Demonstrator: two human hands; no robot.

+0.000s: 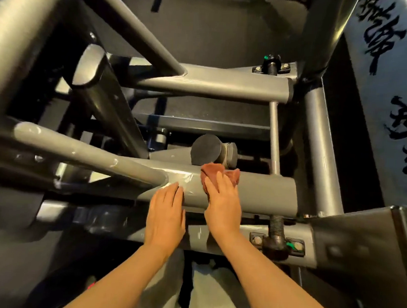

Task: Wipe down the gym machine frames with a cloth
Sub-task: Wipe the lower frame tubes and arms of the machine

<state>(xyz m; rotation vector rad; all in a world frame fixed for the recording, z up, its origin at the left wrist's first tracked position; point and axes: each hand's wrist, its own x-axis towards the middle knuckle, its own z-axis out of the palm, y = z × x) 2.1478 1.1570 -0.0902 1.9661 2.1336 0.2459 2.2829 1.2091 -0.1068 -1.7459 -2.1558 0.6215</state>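
cloth (216, 176) partly under right hand (222, 202)

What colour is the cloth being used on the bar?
Reddish brown cloth, seen in the head view.

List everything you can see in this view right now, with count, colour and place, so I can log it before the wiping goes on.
cloth: one, reddish-brown, bunched on the near horizontal tube under the right hand's fingers
near horizontal tube: one, grey, across the centre, streaked left of the cloth
upper crossbar: one, grey, beyond it
round stopper: one, dark grey, just behind the cloth
threaded bolt: one, dark, below the tube's right end
banner: one, pale with black script, far right
trousers: light grey, bottom centre
left hand: flat on the tube, beside the cloth
right hand: fingers straight, pressing the cloth
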